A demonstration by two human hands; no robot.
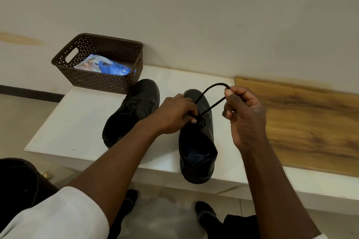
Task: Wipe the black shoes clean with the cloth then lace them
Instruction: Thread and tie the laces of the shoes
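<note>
Lace [210,101], black, runs in a raised loop from the eyelets of the right-hand black shoe [197,141] up to the right hand [244,116]. That hand's thumb and forefinger are pinched together on the top of the loop, above and just right of the shoe's toe; the remaining fingers are curled loosely below. Both strands of the loop slope down to the left and meet at the shoe's throat.

Left hand [175,115] rests on the same shoe at the eyelets, fingers bent and closed on the lace where the strands cross. The exact hold is partly hidden by the knuckles.

This shoe stands upright on the white worktop [64,132], toe pointing away from the person, heel overhanging the near edge slightly. The opening faces up, dark inside.

Second black shoe [134,110] lies just to the left, also toe away, angled a little to the right, its rear part hidden behind the left forearm. The two shoes are close but whether they touch cannot be told.

Brown perforated basket [108,81] sits behind the left shoe at the back of the worktop, against the wall, holding a blue and white packet [104,67]. A wood-grain panel [310,122] lies on the worktop right of the right hand.
</note>
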